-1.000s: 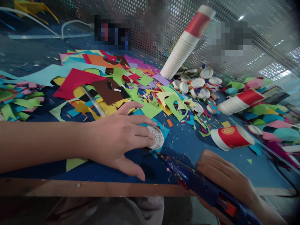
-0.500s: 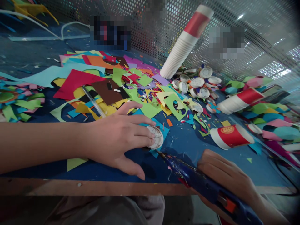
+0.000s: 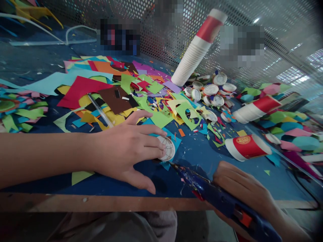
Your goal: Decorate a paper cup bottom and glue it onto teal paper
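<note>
My left hand [image 3: 128, 144] lies flat with fingers spread, its fingertips pressing on a round white paper disc [image 3: 169, 152] marked with drawn lines. Under the disc is a piece of blue paper [image 3: 177, 145], partly covered. My right hand [image 3: 239, 185] is closed around a dark blue hot glue gun [image 3: 222, 198] with an orange switch. The gun's stained nozzle points at the disc's near edge, close to the blue paper; whether it touches cannot be made out.
Coloured paper scraps [image 3: 156, 114] cover the table's middle. A tall leaning stack of paper cups [image 3: 194, 53] stands behind, beside several round cup bottoms [image 3: 210, 89]. One red and white cup [image 3: 248, 147] lies on its side at right. A clear stick [image 3: 101, 111] rests beyond my left hand.
The view has shifted very slightly. My left hand stays on the disc and the hot glue gun stays at its edge.
</note>
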A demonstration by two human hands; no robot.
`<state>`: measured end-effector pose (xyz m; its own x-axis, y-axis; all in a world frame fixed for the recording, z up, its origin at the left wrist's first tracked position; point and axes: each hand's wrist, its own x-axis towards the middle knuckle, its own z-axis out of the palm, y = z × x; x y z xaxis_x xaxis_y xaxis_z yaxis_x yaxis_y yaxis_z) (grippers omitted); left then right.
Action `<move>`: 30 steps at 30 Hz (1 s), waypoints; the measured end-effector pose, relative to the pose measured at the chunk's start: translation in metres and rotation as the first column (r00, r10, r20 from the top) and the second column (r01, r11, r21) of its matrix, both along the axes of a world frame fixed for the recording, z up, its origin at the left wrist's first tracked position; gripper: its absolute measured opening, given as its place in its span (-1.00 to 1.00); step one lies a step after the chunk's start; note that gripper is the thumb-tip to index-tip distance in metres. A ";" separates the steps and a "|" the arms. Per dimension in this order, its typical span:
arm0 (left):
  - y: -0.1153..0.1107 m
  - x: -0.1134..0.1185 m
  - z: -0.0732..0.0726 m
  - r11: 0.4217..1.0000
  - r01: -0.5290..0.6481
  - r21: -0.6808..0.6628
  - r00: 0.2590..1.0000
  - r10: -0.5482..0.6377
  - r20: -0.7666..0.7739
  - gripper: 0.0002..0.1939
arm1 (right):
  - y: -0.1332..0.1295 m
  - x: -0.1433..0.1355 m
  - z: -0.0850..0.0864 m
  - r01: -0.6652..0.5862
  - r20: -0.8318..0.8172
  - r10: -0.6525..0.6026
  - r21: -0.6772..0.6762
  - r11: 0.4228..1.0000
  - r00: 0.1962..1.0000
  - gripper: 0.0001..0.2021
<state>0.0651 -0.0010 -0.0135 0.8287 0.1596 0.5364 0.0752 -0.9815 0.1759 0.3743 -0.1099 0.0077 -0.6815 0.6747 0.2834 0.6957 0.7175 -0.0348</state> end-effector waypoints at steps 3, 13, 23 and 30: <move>0.000 0.000 0.001 1.000 -0.003 0.006 1.000 0.003 0.005 -0.50 | 0.003 0.001 0.004 -0.062 0.034 0.064 -0.055 0.997 0.997 -0.92; 0.001 0.000 -0.001 1.000 0.008 -0.018 1.000 -0.008 -0.008 -0.53 | 0.002 0.006 0.005 -0.018 0.010 0.020 -0.139 0.990 1.000 -0.88; -0.002 0.002 0.003 0.991 -0.056 -0.121 0.995 0.045 -0.092 -0.61 | 0.002 -0.006 0.008 0.062 -0.171 -0.080 -0.110 0.992 0.982 -0.87; -0.013 0.021 0.006 0.961 -0.240 -0.138 0.969 0.229 -0.093 -0.61 | -0.002 0.002 -0.002 0.061 -0.283 -0.098 -0.138 0.989 0.954 -0.81</move>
